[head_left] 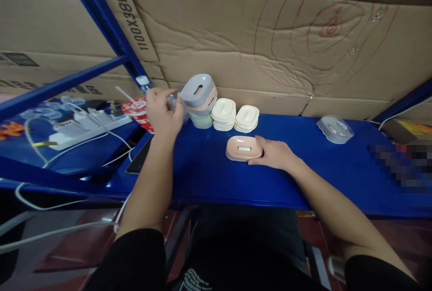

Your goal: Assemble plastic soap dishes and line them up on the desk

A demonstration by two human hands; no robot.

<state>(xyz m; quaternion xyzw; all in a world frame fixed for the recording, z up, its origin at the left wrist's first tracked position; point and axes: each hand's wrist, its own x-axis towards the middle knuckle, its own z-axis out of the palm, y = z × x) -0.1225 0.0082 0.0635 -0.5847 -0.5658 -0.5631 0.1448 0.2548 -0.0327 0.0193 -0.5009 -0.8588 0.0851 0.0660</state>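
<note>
My right hand (275, 153) grips the right end of a pink soap dish (234, 147), thumb on the near side and fingers on the far side. The dish has a pale oval slot in its middle and rests low over the blue table. Raised at the left, my left hand (165, 111) has thumb and index finger apart, close to some clear plastic pieces (173, 101) partly hidden behind it. Right of that hand stands a stack of grey, pink and greenish soap dishes (199, 93). Two short stacks of cream inserts, left (224, 110) and right (247, 116), stand beside it.
A clear cover (335, 129) lies on the blue table (209, 183) at the right. Behind my left hand are a capped bottle (142, 80) and a red cup with a straw (135, 107). A white power strip (91, 126) with cables lies beyond the blue frame post.
</note>
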